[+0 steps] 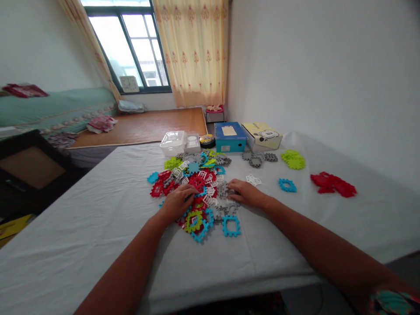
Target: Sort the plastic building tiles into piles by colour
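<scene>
A heap of flat plastic interlocking tiles in red, grey, blue and lime green lies on the table's white cloth, with small white lattice pieces (210, 191) among them. On the heap's left side is my left hand (179, 202), its fingers curled and closed at a small blue interlocking tile (202, 192). My right hand (246, 193) reaches in from the right, with fingers and thumb closed at the edge of a grey interlocking tile (223, 189). Fingertips partly hide both pieces. Nearer to me lie a lime green square frame (187, 222) and a blue square frame (224, 225).
Sorted tiles sit to the right: grey ones (255, 162), a lime green stack (293, 159), a blue frame (287, 179) and a red group (334, 184). Behind the heap stand a clear plastic box (172, 141), a blue box (230, 142) and a yellow box (267, 141). A wall borders the right.
</scene>
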`<action>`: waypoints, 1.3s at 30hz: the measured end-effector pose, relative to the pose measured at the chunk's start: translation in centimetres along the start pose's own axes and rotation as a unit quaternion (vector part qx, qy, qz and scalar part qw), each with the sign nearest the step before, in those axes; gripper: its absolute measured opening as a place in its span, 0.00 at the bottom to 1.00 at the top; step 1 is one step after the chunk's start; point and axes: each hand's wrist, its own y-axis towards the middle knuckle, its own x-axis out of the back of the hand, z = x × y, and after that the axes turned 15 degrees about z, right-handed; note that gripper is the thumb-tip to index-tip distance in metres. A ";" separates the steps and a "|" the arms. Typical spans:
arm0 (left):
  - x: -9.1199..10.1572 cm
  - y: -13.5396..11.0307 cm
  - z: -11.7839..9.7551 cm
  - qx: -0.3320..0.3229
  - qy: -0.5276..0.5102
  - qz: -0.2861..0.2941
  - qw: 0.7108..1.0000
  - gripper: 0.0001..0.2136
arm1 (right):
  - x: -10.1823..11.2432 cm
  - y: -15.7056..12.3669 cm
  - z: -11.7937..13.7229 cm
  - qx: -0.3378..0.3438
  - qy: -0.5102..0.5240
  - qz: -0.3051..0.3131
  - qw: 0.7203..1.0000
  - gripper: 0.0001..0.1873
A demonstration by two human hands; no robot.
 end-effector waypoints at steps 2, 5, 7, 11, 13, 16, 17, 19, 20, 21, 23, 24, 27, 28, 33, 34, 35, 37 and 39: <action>0.0 0.0 -0.1 0.000 -0.003 0.001 1.000 0.11 | 0.3 -0.2 0.3 -0.001 -0.011 0.003 1.000 0.06; 0.0 0.0 -0.1 -0.002 -0.005 0.000 1.000 0.12 | 0.5 -0.3 0.7 -0.012 -0.052 -0.001 0.999 0.06; 0.0 0.0 0.0 -0.004 -0.007 0.000 1.000 0.12 | 0.6 -0.4 0.8 -0.026 -0.089 -0.009 0.996 0.08; 0.0 0.0 0.0 -0.009 -0.008 -0.001 1.000 0.12 | 0.7 -0.4 0.4 -0.060 -0.120 -0.028 0.991 0.15; 0.0 -0.1 0.0 -0.012 -0.010 -0.003 1.000 0.12 | 0.8 -0.6 0.2 -0.067 -0.116 -0.027 0.991 0.16; 0.0 -0.1 0.0 -0.014 -0.011 -0.005 1.000 0.12 | 1.1 -0.8 0.1 -0.071 -0.099 -0.033 0.992 0.15; 0.0 -0.1 0.0 -0.014 -0.009 -0.004 1.000 0.12 | 1.3 -0.9 0.0 -0.077 -0.089 -0.042 0.992 0.14; 0.0 -0.1 0.1 -0.012 -0.006 -0.003 1.000 0.12 | 1.7 -1.2 -0.2 -0.102 -0.066 -0.068 0.990 0.12; 0.0 -0.1 0.1 -0.010 -0.004 -0.002 1.000 0.12 | 1.9 -1.3 -0.5 -0.116 -0.057 -0.079 0.988 0.12; -0.1 -0.1 0.1 -0.008 -0.003 -0.001 1.000 0.12 | 2.1 -1.4 -0.7 -0.130 -0.051 -0.085 0.987 0.11; -0.1 -0.1 0.1 -0.006 -0.002 0.001 1.000 0.12 | 2.3 -1.7 -1.4 -0.150 -0.049 -0.088 0.984 0.10; -0.1 -0.1 0.2 -0.006 -0.002 0.002 1.000 0.12 | 2.3 -1.8 -1.7 -0.156 -0.052 -0.088 0.982 0.10; -0.1 -0.1 0.2 -0.006 -0.003 0.003 1.000 0.12 | 2.3 -2.1 -2.8 -0.150 -0.070 -0.094 0.982 0.10; -0.1 -0.1 0.2 -0.006 -0.004 0.003 1.000 0.12 | 2.3 -2.1 -3.1 -0.140 -0.077 -0.101 0.982 0.10; 0.0 -0.1 0.0 -0.004 -0.005 0.007 1.000 0.12 | 1.6 -1.5 -2.7 -0.059 -0.048 -0.121 0.990 0.11; 0.0 -0.1 0.0 -0.004 -0.004 0.007 1.000 0.12 | 1.4 -1.4 -2.3 -0.033 -0.029 -0.107 0.993 0.11; 0.0 -0.1 0.0 -0.004 -0.004 0.007 1.000 0.12 | 1.2 -1.2 -1.9 -0.006 -0.012 -0.085 0.996 0.12; 0.0 -0.1 0.0 -0.006 -0.006 0.008 1.000 0.12 | 0.7 -0.9 -1.2 0.038 0.001 -0.040 0.998 0.16; 0.1 -0.1 0.0 -0.005 -0.007 0.009 1.000 0.12 | 0.4 -0.7 -0.7 0.058 -0.001 -0.012 0.998 0.19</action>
